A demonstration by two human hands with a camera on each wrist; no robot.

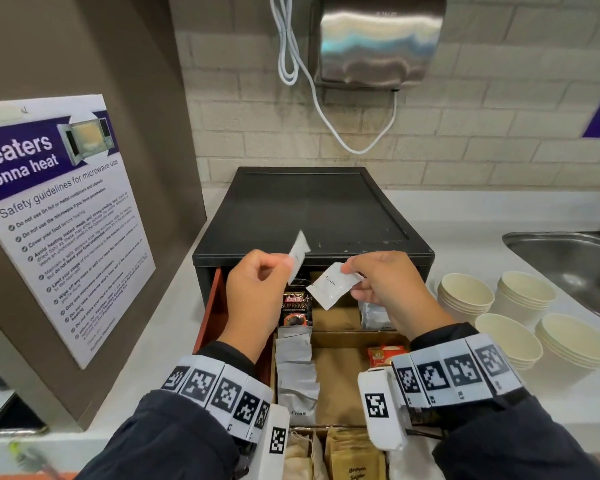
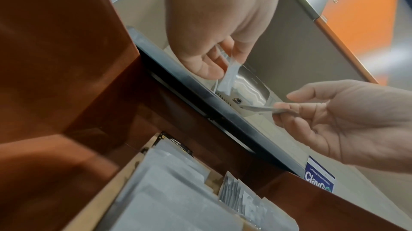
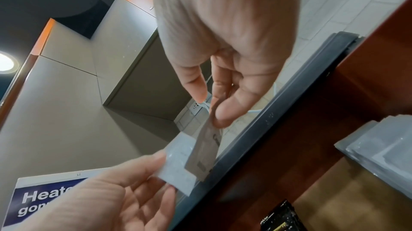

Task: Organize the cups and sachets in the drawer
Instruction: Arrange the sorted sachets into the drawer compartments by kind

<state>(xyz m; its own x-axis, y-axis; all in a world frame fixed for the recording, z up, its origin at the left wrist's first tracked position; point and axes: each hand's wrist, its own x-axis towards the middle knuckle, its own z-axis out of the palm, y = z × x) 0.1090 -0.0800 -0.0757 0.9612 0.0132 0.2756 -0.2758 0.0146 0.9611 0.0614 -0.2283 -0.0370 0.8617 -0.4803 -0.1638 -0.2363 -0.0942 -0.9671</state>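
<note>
Nearest me, the open drawer (image 1: pixel 219 306) shows brown sugar packets (image 1: pixel 355 459) at the front and a row of cream sachets (image 1: pixel 297 372) filed along its left channel. Above its back half I hold two more: my left hand (image 1: pixel 253 296) pinches a white sachet (image 1: pixel 298 256) upright between thumb and fingertips, and my right hand (image 1: pixel 392 289) pinches a cream sachet (image 1: pixel 333 289) by its corner, tilted. I judge both belong in that left row, so I should turn them to match, labels one way, and slide them in singly without buckling neighbours. Beyond, to the right, the paper cups (image 1: pixel 520 327) wait in four stacks on the counter (image 1: pixel 499 216).
</note>
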